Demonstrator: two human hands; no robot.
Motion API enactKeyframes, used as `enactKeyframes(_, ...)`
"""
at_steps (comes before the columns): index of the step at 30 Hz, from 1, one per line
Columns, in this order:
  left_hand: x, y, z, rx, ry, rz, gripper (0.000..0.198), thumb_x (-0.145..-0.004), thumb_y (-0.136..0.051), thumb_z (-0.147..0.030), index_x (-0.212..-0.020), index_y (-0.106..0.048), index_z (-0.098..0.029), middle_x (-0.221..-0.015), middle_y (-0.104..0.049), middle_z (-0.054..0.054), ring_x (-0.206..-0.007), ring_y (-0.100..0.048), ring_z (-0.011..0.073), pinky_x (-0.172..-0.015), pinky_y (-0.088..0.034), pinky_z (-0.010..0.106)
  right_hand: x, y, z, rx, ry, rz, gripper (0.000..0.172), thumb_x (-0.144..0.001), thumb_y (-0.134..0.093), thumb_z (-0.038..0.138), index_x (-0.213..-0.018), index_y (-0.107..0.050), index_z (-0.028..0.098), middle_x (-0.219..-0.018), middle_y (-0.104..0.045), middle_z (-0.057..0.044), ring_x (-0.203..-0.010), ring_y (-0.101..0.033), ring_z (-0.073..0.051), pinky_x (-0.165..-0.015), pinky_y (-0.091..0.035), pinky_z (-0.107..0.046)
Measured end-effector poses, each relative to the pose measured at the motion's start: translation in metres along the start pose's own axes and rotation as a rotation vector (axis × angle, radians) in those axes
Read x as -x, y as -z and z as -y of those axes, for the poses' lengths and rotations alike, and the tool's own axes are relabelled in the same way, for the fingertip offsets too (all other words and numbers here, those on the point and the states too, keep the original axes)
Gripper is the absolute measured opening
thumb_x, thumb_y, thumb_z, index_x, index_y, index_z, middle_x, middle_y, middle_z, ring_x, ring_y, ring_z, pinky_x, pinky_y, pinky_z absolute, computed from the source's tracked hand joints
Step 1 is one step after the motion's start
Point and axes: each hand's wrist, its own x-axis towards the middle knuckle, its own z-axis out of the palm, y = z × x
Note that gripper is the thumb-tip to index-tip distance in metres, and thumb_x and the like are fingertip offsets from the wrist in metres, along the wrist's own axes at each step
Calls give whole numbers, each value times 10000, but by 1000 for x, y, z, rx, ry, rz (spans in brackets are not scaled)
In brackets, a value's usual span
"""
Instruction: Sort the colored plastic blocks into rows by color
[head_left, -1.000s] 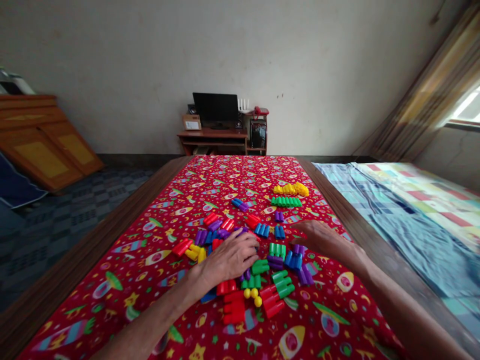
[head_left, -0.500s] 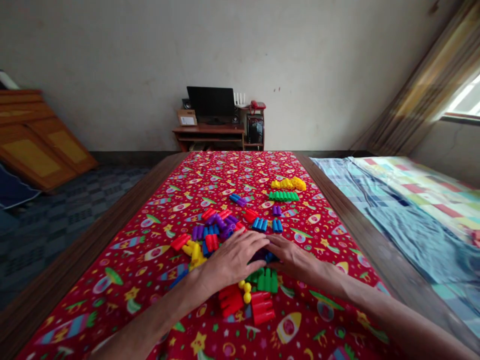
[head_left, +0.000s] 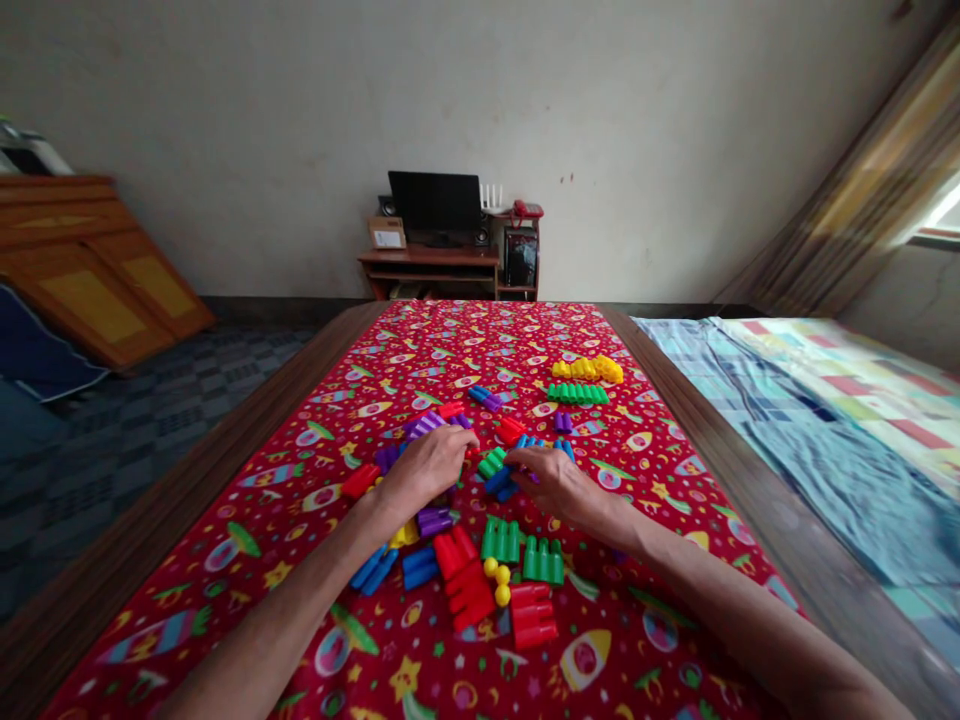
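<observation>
My left hand point(head_left: 431, 462) reaches into the pile of plastic building blocks, its fingers bent together. Under its fingertips a little red shows, and whatever they hold is hidden. Just behind it lies a purple ridged block point(head_left: 424, 425). My right hand point(head_left: 556, 482) has its fingers curled down beside a blue block point(head_left: 501, 482) and a green block point(head_left: 492, 461). What its fingertips hold is also covered. Nearer me lie red blocks point(head_left: 533, 616), green blocks point(head_left: 543, 561), a purple block point(head_left: 434, 521) and a yellow knobbed piece point(head_left: 502, 594).
A row of yellow blocks point(head_left: 588, 370) and a row of green blocks point(head_left: 577, 394) lie at the far right of the red patterned cloth point(head_left: 480, 340). A bed point(head_left: 810, 440) stands right of the table. Behind are a desk point(head_left: 427, 257) and a monitor point(head_left: 435, 202).
My hands, close together over the middle of the pile before, have moved apart: the left to the left and away from me, the right slightly away. Blocks beneath them now show.
</observation>
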Motion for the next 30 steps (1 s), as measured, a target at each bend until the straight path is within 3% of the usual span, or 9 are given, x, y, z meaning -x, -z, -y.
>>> enactKeyframes(4,0,-1,1,66,49,-7,339,-857,-404,-34,-978,-680,-189,-927,-719,54,-865,-681,175,-802,-518,268,4,-1,-1,13,25,-48,216,-817,-521,43,-966,-648,135,-797,-686,-62,-679,-618,-138,-622,-427,-212)
enactKeyframes(8,-1,2,-7,78,11,-22,262,-905,-428,-102,-979,-666,-182,-951,-713,59,-869,-678,183,-796,-520,279,2,13,0,1,-12,13,185,-864,-537,114,-985,-670,158,-808,-701,-49,-682,-631,-134,-635,-428,-208)
enactKeyframes(12,-2,8,-28,44,-30,-59,227,-943,-436,-155,-994,-656,-177,-946,-705,63,-880,-662,185,-817,-512,298,-23,30,-11,193,60,27,252,-871,-477,50,-1024,-652,144,-1022,-687,-122,-910,-633,-182,-775,-461,-264)
enactKeyframes(15,3,16,-55,27,-129,-74,228,-966,-440,-224,-1010,-658,-177,-995,-698,68,-955,-636,197,-914,-481,350,-48,32,-26,262,209,194,271,-827,-462,-26,-946,-650,129,-999,-682,-118,-961,-612,-185,-833,-460,-282)
enactKeyframes(18,13,21,-85,86,-299,38,309,-973,-443,-382,-1149,-632,-211,-1193,-662,61,-1158,-566,213,-1078,-368,412,-64,27,-37,263,265,351,245,-822,-466,-41,-855,-644,124,-866,-682,-80,-814,-610,-147,-763,-461,-254)
enactKeyframes(21,25,21,-108,126,-448,243,452,-938,-441,-536,-1305,-543,-292,-1421,-519,30,-1372,-373,268,-1158,-215,509,-70,24,-41,304,214,368,199,-836,-488,-16,-856,-648,101,-790,-672,-76,-686,-578,-129,-662,-440,-246)
enactKeyframes(24,33,16,-116,142,-462,344,429,-929,-465,-530,-1295,-555,-325,-1455,-487,8,-1420,-288,296,-1160,-160,554,-70,27,-41,270,217,330,120,-846,-571,79,-927,-655,107,-804,-678,-74,-703,-586,-139,-653,-438,-248)
enactKeyframes(27,33,10,-111,151,-382,345,349,-933,-511,-424,-1254,-588,-313,-1376,-572,-4,-1365,-397,243,-1175,-137,516,-61,40,-39,223,263,181,219,-853,-607,146,-1069,-635,128,-928,-688,-93,-840,-611,-170,-767,-463,-289)
enactKeyframes(30,29,7,-100,150,-333,313,303,-906,-566,-371,-1190,-629,-289,-1311,-627,-6,-1259,-518,199,-1188,-125,464,-37,64,-40,232,217,13,262,-882,-584,184,-1139,-610,144,-983,-681,-102,-898,-607,-191,-819,-470,-329)
